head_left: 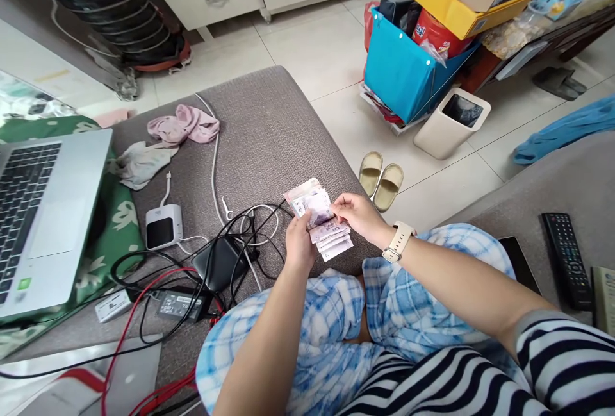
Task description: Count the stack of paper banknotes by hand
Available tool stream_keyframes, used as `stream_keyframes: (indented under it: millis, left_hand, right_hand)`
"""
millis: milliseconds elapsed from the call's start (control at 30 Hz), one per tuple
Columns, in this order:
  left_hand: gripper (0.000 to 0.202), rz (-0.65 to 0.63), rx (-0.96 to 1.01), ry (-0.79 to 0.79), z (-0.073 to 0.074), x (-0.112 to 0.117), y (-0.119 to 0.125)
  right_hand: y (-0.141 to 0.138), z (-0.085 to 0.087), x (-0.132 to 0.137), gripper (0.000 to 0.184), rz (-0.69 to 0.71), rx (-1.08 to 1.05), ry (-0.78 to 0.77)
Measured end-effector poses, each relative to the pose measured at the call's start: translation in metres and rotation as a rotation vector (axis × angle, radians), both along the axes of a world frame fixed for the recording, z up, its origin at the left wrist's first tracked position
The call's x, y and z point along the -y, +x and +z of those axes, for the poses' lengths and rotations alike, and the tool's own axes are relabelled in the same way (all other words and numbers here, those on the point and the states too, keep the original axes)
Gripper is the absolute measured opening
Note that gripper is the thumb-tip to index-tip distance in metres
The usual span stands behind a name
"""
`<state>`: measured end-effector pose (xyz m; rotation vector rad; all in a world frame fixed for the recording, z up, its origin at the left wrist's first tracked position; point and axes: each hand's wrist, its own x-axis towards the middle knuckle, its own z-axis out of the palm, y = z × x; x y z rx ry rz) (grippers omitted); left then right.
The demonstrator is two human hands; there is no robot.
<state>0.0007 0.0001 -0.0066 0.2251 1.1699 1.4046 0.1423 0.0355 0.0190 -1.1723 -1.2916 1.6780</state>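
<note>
Your left hand [298, 246] is holding banknotes [317, 203]; at its two o'clock, your right hand [359, 214] is apparently pinching their edge. Be pressing firmly so none are slipping.

head cam | above lap [319, 313] — forward, downward | hands [298, 243] at mid-range

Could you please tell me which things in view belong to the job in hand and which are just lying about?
In the job:
banknotes
left hand
right hand

Just lying about:
laptop
pink cloth
remote
slippers
</note>
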Motion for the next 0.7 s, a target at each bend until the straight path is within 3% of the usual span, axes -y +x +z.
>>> stream_keyframes:
  millis: [200, 700]
  left_hand:
    - [0.031, -0.039, 0.001, 0.046, -0.001, 0.002, 0.0]
    - [0.036, -0.091, -0.003, 0.019, 0.005, 0.003, 0.005]
  right_hand:
    - [0.003, 0.0, -0.002, 0.029, -0.096, 0.172, 0.053]
    - [0.005, -0.013, -0.006, 0.022, -0.088, 0.23, 0.085]
